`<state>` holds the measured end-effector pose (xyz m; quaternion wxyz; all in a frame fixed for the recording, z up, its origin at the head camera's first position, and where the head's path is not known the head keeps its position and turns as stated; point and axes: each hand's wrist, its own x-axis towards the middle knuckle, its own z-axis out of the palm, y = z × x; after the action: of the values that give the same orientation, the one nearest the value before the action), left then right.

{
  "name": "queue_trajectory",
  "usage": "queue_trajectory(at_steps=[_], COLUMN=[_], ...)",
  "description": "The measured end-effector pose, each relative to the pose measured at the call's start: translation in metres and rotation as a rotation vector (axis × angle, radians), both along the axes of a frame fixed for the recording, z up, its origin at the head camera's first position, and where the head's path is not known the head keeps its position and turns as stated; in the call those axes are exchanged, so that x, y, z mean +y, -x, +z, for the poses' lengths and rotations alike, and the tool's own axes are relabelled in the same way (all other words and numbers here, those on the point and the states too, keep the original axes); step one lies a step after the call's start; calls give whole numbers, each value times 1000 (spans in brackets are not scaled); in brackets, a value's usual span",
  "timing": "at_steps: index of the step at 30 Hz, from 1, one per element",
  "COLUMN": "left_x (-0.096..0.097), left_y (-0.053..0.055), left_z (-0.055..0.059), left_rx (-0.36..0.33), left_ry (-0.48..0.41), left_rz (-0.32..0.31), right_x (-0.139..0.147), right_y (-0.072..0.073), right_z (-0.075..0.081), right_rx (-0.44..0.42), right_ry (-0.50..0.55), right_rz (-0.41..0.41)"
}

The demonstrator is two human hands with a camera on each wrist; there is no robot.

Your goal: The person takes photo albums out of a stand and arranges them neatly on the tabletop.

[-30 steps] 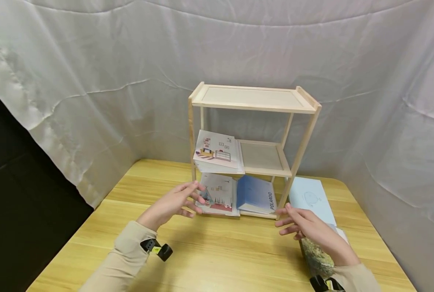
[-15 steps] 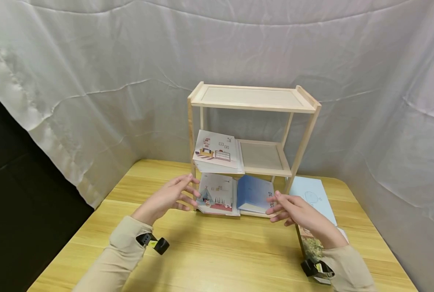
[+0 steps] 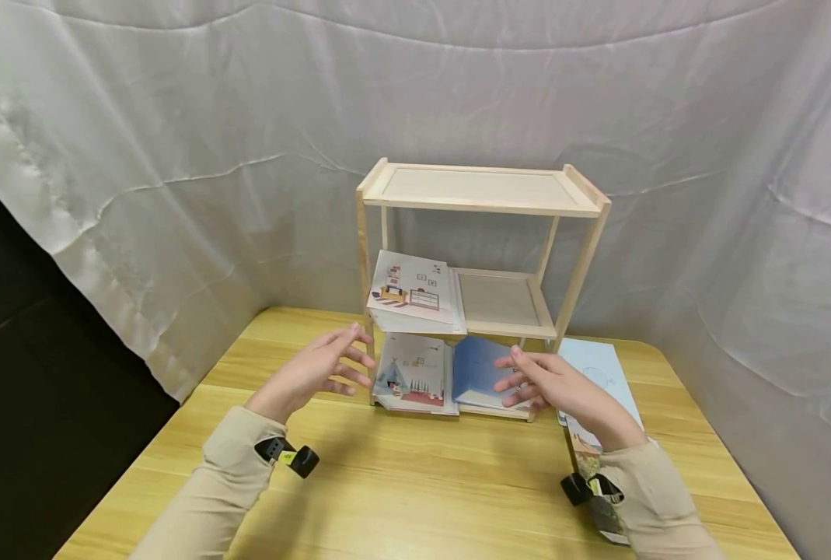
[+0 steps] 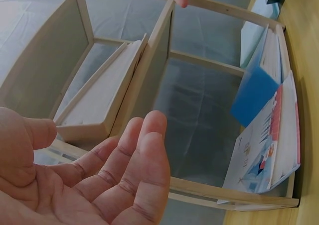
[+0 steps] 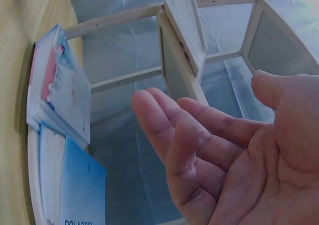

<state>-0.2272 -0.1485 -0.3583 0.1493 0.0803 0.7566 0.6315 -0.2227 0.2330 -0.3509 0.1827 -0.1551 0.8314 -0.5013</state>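
In the head view my left hand (image 3: 313, 369) hovers at the front left of a small wooden shelf (image 3: 485, 187), holding nothing, its fingers loosely bent. Opposite it, my right hand (image 3: 562, 389) overlaps a blue book (image 3: 481, 369) on the bottom tier in this view and also holds nothing. Beside the blue book lies an illustrated book (image 3: 415, 373) with a tent picture. More pale illustrated books (image 3: 415, 288) sit on the left of the middle tier. The right wrist view shows lettering on the blue book (image 5: 84, 185), partly cut off by the frame.
Right of the shelf, a light blue book (image 3: 600, 377) lies on the wooden table (image 3: 415, 482). A book with a landscape cover (image 3: 586, 451) lies nearer, partly hidden by the right forearm. Grey curtains (image 3: 247, 117) surround the table, with black cloth (image 3: 37, 389) at the left.
Both hands have moved forward and to the left, the right one more, so that it now overlaps the blue book. The books and shelf have stayed in place.
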Motion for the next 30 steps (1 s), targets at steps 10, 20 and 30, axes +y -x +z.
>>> queue_trajectory(at_steps=[10, 20, 30], left_x=[-3, 1, 5], left_y=[5, 13, 15], left_z=[6, 9, 13], left_rx=[-19, -27, -21], left_ry=[0, 11, 24], left_rz=[10, 7, 1], right_x=[-16, -32, -44], right_y=[13, 28, 36], right_z=[10, 12, 14], right_rx=[1, -35, -50], right_ry=[17, 40, 52], right_rz=[38, 63, 47])
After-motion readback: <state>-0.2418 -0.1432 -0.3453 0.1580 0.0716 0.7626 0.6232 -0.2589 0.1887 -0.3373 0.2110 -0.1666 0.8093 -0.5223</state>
